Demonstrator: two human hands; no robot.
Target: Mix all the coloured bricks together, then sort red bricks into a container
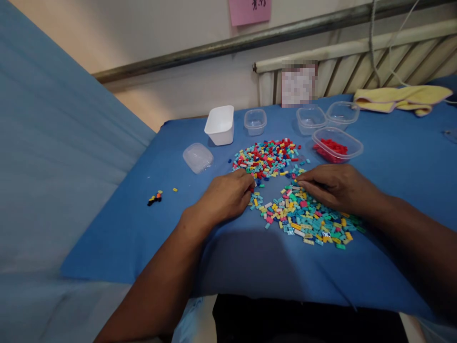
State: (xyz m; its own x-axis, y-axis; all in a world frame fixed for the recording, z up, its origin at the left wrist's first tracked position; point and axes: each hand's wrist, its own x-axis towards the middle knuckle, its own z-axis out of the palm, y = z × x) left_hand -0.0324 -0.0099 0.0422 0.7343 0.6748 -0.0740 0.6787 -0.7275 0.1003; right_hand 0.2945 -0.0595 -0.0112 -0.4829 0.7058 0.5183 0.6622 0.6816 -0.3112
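Observation:
Small multicoloured building bricks lie in two joined heaps: a far heap [264, 157] with many red ones, and a near heap [310, 214], mostly teal, yellow and pink. My left hand [230, 193] rests at the left edge between them, fingers curled, with red bricks [252, 189] showing at the fingertips. Across from it, my right hand [335, 186] reaches over the near heap, thumb and forefinger pinched together among the bricks. Whatever is in that pinch is too small to make out. A clear tub [353, 148] beyond my right hand contains red bricks.
Along the back stand a white container [219, 126], a clear tub [255, 123] and two more clear tubs [310, 121] at right. A clear lid [198, 158] lies left, near a few black, orange and yellow bricks [155, 197]. A yellow cloth [396, 99] lies back right.

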